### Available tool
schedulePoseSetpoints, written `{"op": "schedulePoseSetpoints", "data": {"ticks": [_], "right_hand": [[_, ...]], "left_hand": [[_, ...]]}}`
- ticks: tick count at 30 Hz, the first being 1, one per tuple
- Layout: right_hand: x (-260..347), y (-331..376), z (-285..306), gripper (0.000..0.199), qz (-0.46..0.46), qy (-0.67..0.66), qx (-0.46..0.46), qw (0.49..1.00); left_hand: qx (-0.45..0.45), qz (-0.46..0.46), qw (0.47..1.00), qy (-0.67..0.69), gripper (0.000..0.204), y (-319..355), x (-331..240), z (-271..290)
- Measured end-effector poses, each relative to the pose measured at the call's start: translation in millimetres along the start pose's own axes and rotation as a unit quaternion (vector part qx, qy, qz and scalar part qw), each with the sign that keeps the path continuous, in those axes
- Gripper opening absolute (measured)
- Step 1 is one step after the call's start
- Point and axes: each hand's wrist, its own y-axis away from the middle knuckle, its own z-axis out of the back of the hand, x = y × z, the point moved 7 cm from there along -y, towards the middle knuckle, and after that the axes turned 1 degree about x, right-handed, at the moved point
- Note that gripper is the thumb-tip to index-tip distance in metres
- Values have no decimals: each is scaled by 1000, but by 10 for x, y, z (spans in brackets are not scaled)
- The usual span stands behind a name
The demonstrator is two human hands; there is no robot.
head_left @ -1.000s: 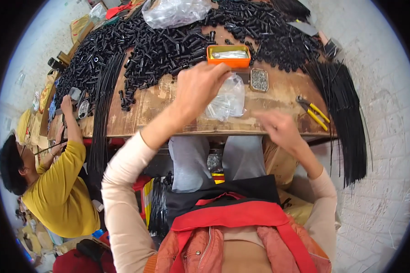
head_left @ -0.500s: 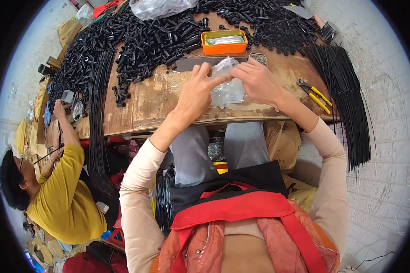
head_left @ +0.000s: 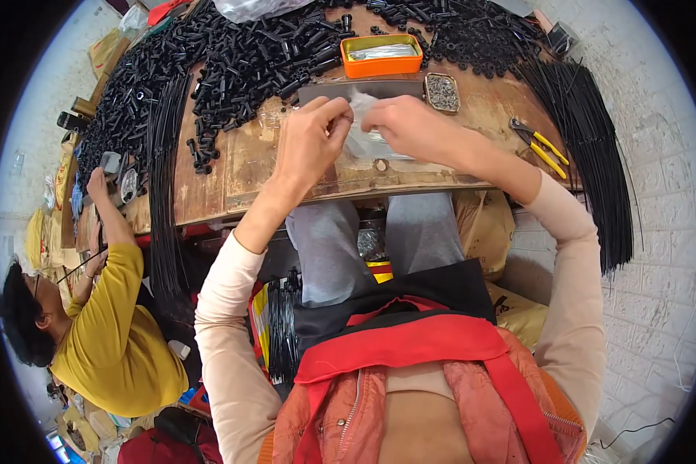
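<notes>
Fingers of both hands pinch a clear plastic bag [head_left: 367, 138] beside an orange tray [head_left: 381, 56].

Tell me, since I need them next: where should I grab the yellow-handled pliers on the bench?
Take the yellow-handled pliers by the two handles, coming from above on the right-hand side. They lie flat on the wooden workbench, jaws pointing up-left, handles toward the near right edge, clear of the black rod bundle.

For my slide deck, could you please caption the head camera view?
Both hands, left hand and right hand, pinch a clear plastic bag over a wooden workbench strewn with black parts.
</notes>
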Motion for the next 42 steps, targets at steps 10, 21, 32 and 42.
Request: {"op": "schedulePoseSetpoints", "data": {"ticks": [10,21,32,42], "right_hand": [[154,-84,-233,19,13,171,-115,978],[-90,-251,-268,24,-148,-31,121,981],[58,65,-126,14,-57,171,3,984],[-91,-172,-314,27,-120,40,243,962]], "left_hand": [[-27,32,999,-18,19,49,-64,-19],[124,257,956,70,35,161,308,-148],[80,260,938,214,27,181,304,-113],[6,200,973,118,28,44,142,-92]]}}
